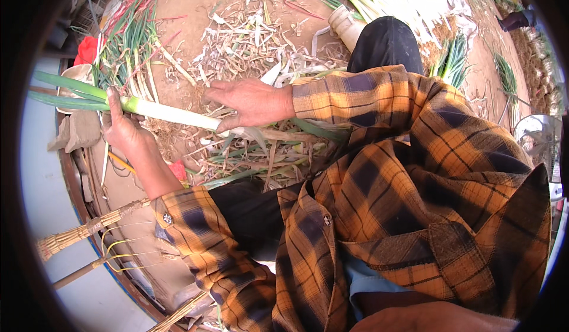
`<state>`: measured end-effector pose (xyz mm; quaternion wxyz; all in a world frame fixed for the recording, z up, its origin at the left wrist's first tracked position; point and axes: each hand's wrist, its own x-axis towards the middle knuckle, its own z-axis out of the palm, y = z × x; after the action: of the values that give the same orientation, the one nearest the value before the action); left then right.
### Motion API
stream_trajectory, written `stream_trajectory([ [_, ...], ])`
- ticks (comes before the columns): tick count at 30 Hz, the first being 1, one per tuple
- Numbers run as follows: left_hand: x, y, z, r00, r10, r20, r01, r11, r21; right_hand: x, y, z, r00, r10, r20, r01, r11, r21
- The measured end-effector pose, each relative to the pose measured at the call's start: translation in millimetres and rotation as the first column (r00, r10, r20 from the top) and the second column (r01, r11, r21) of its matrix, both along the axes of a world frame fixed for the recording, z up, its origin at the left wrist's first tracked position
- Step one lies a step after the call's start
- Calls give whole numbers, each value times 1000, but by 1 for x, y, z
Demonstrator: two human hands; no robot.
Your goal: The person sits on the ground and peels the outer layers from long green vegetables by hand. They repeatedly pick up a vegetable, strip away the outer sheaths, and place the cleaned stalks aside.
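Note:
A green onion point(171, 113) with a long white shank lies across my view, its green leaves pointing left. My left hand point(126, 130) grips it just below where the leaves split, thumb on top. Over the lower shank is my right hand point(255, 101), fingers and thumb spread. The right thumb touches or nearly touches the shank; no firm hold shows. Around the onion's lower end, pale dry husk point(271, 134) hides where the shank ends. Beneath both hands lies a heap of stripped leaves and husks point(258, 158).
Trimmed green onions point(400, 3) are piled at the upper right beside a whitish container point(346, 26). Thinner onions point(133, 56) with red ties lie at upper left. Broken bricks point(82, 130), a straw broom point(93, 225) and a thin-tined rake point(100, 261) line the left edge.

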<state>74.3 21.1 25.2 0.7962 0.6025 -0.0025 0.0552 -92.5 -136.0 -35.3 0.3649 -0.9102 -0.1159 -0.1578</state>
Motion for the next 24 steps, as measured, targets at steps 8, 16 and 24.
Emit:
stream_trajectory([
  [8,-8,4,13,996,34,78,-25,992,-122,23,14,8,938,268,-218,-242,960,140],
  [16,1,22,9,998,45,42,-40,994,-101,-5,43,10,803,515,-300,-562,822,-90],
  [24,16,41,2,987,120,107,-114,992,-58,-52,-1,-79,487,328,-809,-690,713,-126],
])
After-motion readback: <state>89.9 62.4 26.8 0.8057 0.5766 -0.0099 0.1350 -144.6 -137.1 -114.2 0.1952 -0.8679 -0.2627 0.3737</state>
